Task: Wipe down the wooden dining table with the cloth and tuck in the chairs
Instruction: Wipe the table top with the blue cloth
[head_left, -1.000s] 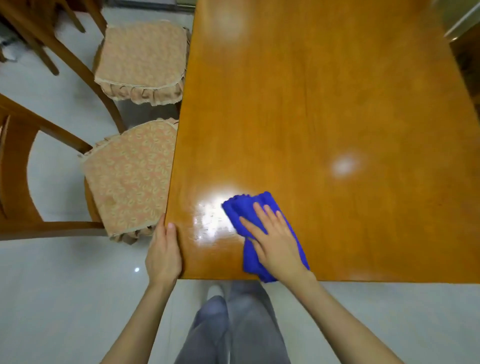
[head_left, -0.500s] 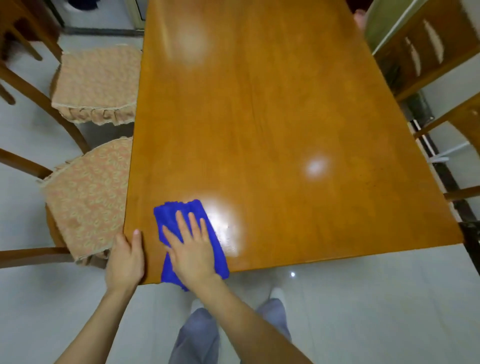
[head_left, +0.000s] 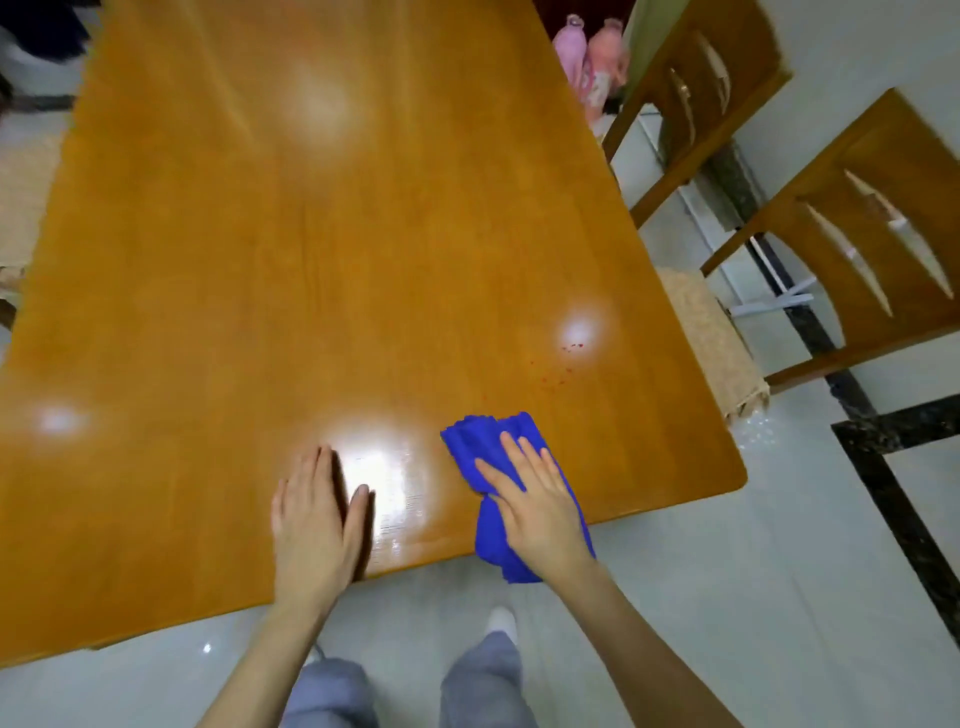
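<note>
Fingers (head_left: 521, 457) of the right hand (head_left: 537, 512) press flat on a blue cloth (head_left: 478, 447) at the wooden dining table's (head_left: 311, 260) near edge; the left hand (head_left: 314, 525) rests beside it, fingers straight.

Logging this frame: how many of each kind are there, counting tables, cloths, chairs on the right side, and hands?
Wooden dining table: 1
Blue cloth: 1
Wooden chairs on the right: 2
Hands: 2, left hand and right hand
Total: 6
</note>
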